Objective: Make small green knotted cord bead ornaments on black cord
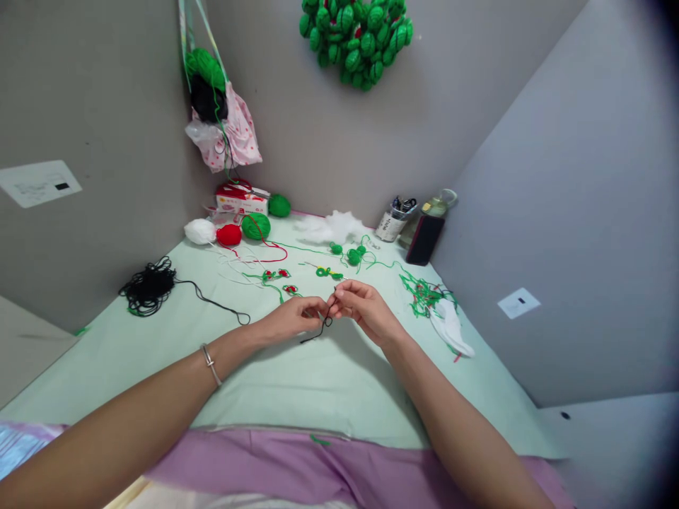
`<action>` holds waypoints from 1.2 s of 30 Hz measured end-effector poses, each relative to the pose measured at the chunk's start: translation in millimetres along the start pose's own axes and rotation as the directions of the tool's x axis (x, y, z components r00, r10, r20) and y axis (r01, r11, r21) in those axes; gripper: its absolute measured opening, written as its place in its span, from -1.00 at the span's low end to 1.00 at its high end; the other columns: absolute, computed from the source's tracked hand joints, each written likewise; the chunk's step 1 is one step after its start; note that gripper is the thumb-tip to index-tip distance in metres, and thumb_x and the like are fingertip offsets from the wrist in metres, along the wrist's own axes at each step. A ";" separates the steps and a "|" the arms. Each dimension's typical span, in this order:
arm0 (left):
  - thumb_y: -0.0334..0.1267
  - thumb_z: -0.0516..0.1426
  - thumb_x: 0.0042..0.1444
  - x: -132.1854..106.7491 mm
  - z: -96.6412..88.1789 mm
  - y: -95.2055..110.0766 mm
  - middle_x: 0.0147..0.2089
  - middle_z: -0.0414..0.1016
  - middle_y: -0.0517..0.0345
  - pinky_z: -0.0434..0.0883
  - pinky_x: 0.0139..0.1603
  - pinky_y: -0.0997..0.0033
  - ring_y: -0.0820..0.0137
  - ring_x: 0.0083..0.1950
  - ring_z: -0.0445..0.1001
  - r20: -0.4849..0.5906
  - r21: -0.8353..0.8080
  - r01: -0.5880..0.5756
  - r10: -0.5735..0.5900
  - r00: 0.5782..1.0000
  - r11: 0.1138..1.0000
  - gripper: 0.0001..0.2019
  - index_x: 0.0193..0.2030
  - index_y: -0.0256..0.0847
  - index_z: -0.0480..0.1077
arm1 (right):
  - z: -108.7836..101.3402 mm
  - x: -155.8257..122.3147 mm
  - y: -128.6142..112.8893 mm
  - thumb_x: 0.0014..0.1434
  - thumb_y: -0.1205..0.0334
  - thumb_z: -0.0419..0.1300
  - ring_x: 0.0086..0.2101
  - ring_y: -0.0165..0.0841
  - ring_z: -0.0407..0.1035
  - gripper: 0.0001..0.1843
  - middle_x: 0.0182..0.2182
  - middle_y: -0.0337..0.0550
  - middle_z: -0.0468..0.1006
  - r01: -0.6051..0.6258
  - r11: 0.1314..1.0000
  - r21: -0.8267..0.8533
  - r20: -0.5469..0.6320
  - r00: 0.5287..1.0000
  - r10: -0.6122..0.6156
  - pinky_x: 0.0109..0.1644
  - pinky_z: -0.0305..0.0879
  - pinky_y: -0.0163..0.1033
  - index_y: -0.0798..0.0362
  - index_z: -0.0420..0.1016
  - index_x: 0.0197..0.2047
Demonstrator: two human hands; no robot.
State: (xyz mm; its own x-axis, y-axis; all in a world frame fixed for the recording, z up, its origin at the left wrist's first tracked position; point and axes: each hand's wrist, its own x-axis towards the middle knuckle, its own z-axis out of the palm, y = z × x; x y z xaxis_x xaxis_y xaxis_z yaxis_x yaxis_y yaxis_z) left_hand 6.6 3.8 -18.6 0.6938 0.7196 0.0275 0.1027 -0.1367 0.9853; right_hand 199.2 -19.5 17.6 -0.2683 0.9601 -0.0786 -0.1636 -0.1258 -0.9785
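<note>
Over the middle of the table my left hand [294, 317] and my right hand [366, 307] meet, both with pinched fingers on a thin strand of black yarn [327, 322]. A small loop hangs below the fingertips, and its loose tail trails down to the left. Just beyond the hands lies a yellow-handled crochet hook [335, 274] with a small green crocheted piece [322, 271] by it. Red and green crocheted pieces [290, 290] rest near my left hand. The fingers partly hide the yarn between them.
A black yarn heap [150, 286] lies left. White [200, 231], red [230, 235] and green [256, 226] yarn balls sit at the back, near white stuffing [339, 226]. Right are a pen cup [391, 225], a phone [425, 240] and yarn scraps [424, 293]. A bag [241, 131] hangs back left.
</note>
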 end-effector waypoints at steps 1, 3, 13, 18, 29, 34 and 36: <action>-0.31 0.12 0.02 0.0 0.6 -0.6 -0.25 0.48 0.13 0.30 -0.25 0.41 0.39 -0.26 0.38 0.012 -0.009 0.001 -0.001 1.000 1.000 -0.80 -0.19 -0.24 0.46 | -0.9 0.2 0.0 0.02 0.09 0.40 -0.44 -0.45 0.47 -0.71 -0.38 -0.16 0.60 -0.004 1.000 0.023 0.003 1.000 0.004 -0.34 0.39 -0.35 0.08 0.46 -0.34; -0.29 0.14 0.03 0.0 1.4 -1.7 -0.25 0.48 0.12 0.30 -0.24 0.41 0.40 -0.26 0.39 0.033 -0.045 0.010 -0.009 0.999 0.999 -0.82 -0.21 -0.25 0.46 | -2.9 0.9 -0.7 0.02 0.08 0.40 -0.47 -0.48 0.46 -0.71 -0.36 -0.16 0.61 -0.018 0.998 0.057 0.002 1.000 0.018 -0.41 0.36 -0.39 0.08 0.45 -0.33; -0.25 0.25 -0.06 1.1 3.5 -0.1 -0.29 0.46 0.17 0.26 -0.35 0.47 0.48 -0.39 0.32 -0.029 -0.074 0.074 -0.077 0.997 0.995 -0.70 -0.15 -0.25 0.45 | -8.2 4.0 -0.5 0.01 0.13 0.42 -0.53 -0.51 0.44 -0.72 -0.47 -0.23 0.58 -0.041 0.985 0.167 -0.043 0.998 0.049 -0.45 0.38 -0.43 0.08 0.45 -0.33; -0.21 0.27 -0.04 1.4 5.9 -1.9 -0.37 0.40 0.22 0.20 -0.41 0.48 0.53 -0.45 0.24 -0.025 -0.061 0.054 -0.055 0.998 0.997 -0.79 -0.28 -0.26 0.45 | -3.5 1.0 0.3 0.05 0.13 0.39 -0.49 -0.49 0.47 -0.74 -0.44 -0.22 0.59 -0.046 0.983 0.176 0.015 0.999 0.044 -0.39 0.41 -0.42 0.07 0.44 -0.31; -0.14 0.33 -0.01 0.8 -1.8 5.5 -0.29 0.46 0.16 0.42 -0.06 0.38 0.45 -0.26 0.48 -0.150 -0.487 0.051 -0.141 0.978 0.872 -0.74 -0.30 -0.26 0.44 | -3.7 0.1 1.2 0.10 0.05 0.28 -0.50 -0.49 0.29 -0.76 -0.37 -0.20 0.54 0.064 0.965 -0.256 -0.153 0.982 -0.106 -0.44 0.20 -0.35 0.07 0.48 -0.33; -0.16 0.34 -0.02 0.2 -3.3 7.5 -0.33 0.44 0.21 0.41 -0.13 0.43 0.51 -0.33 0.43 -0.216 -0.506 0.032 -0.162 0.963 0.862 -0.75 -0.32 -0.26 0.43 | 5.2 -1.5 7.9 0.05 0.07 0.32 -0.51 -0.48 0.25 -0.77 -0.51 -0.27 0.46 0.069 0.911 -0.407 0.020 0.998 -0.067 -0.39 0.17 -0.33 0.08 0.54 -0.36; -0.16 0.33 -0.01 0.5 -2.4 6.6 -0.34 0.44 0.21 0.40 -0.16 0.43 0.51 -0.34 0.42 -0.214 -0.480 0.020 -0.139 0.967 0.877 -0.76 -0.33 -0.27 0.43 | 9.0 -2.1 8.5 0.04 0.09 0.31 -0.51 -0.48 0.24 -0.78 -0.51 -0.27 0.47 0.068 0.907 -0.416 0.012 0.997 -0.070 -0.39 0.15 -0.33 0.08 0.53 -0.37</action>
State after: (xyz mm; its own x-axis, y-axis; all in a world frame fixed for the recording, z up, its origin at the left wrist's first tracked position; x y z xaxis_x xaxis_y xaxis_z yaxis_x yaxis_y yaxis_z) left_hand 6.0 4.9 -11.7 0.5044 0.8603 -0.0744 -0.2376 0.2211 0.9459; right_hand 189.9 -24.8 11.1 -0.2675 0.9635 -0.0078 0.2279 0.0554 -0.9721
